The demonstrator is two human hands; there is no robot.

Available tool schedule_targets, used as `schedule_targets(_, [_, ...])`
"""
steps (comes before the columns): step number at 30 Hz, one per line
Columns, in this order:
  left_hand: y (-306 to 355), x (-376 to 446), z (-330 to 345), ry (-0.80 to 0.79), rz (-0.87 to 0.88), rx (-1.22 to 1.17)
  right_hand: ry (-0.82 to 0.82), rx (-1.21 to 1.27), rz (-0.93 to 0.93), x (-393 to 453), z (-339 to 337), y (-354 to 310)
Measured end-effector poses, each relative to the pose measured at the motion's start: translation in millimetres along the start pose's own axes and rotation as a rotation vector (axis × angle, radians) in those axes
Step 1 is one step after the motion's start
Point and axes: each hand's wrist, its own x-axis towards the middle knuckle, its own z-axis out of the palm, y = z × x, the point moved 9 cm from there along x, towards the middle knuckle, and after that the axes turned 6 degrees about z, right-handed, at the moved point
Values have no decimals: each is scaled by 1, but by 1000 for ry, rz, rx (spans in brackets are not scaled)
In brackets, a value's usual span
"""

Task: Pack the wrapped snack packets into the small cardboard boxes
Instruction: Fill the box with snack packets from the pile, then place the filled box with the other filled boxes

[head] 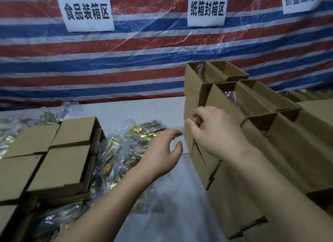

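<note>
Two hands (pixel 162 151) (pixel 214 132), three wall signs (pixel 88 11).

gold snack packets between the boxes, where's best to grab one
Pinch a free edge of a top gold packet, coming from above with the empty left hand. They lie flat in a loose heap among clear wrap, so an edge gives the fingers something to take.

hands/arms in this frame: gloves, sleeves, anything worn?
Nothing worn that shows. The left hand and right hand are both bare, with no gloves, rings or tape visible. Both forearms are bare down to the bottom edge of the head view, so no sleeve, watch or wristband appears. Fingernails look short and unpainted.
</note>
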Motion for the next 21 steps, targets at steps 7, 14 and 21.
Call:
schedule_targets(7, [-110,-57,-19,-66,-254,26,-288,132,22,-8,132,-34])
schedule_targets(14, [-202,-78,-28,-50,-454,89,-455,149,89,8,219,-21])
schedule_targets(21, [-315,-66,-109,109,-661,528,-598,140,17,17,284,-47])
